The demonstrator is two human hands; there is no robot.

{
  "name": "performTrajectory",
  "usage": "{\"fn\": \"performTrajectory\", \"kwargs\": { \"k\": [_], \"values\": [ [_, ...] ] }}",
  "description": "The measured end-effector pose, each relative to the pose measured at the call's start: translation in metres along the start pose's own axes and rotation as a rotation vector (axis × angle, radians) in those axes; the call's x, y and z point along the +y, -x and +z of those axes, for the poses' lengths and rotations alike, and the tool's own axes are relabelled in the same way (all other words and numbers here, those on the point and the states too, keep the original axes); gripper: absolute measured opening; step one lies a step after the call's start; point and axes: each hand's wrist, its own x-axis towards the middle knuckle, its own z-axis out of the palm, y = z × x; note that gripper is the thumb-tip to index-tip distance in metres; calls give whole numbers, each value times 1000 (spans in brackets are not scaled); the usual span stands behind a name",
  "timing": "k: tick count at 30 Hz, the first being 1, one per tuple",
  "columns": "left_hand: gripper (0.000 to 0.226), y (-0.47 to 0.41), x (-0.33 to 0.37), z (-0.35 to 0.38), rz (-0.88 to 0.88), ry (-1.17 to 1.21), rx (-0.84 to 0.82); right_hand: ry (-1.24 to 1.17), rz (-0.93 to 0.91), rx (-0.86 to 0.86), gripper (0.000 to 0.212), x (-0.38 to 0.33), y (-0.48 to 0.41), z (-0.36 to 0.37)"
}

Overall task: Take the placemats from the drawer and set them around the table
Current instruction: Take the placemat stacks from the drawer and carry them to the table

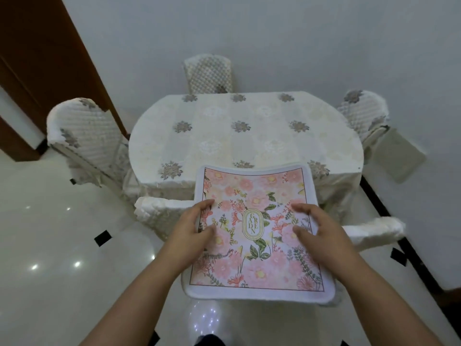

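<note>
Seen from the person's head, looking down. Both bare arms reach forward and hold a square placemat (254, 265) level in front of the body. It is white-edged with a thin dark border, pink flowers, green leaves and an oval label in the middle reading "GARDEN".

The left hand (192, 223) grips the placemat's left side and the right hand (318, 227) grips its right side. On each hand the curled fingers (300, 208) that show lie on the printed top; what is underneath is hidden. The placemat's edge looks thick, and I cannot tell whether it is one mat or several stacked.

The placemat is above the back of the near chair (154, 211), which has a fluffy white cover. Its far edge sags a little in the middle and overlaps the near rim of the desk (249, 143) in this view; whether it touches the desk cannot be told.

The desk is oval and draped in a cream cloth with grey flower motifs in rows. Three more covered chairs stand around it: one at the far end (208, 74), one on the left (82, 136) and one on the right (361, 113).

A dark brown door (37, 46) is at the upper left. The wall (274, 33) behind is plain white. The floor (50, 245) is glossy white tile with small black insets and bright spots of reflected light.
</note>
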Motion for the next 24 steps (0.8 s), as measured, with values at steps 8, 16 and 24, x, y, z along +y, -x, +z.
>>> {"fn": "performTrajectory", "kwargs": {
  "k": [8,16,24],
  "values": [
    [56,-109,-18,-16,-9,-52,31,13,-6,-59,48,-17,-115,24],
    [59,-247,-34,-51,21,-107,-42,113,27,-2,46,-51,-230,60],
    [62,-360,-35,-66,17,-156,-68,208,48,15,47,-57,-340,75]
  ]
}}
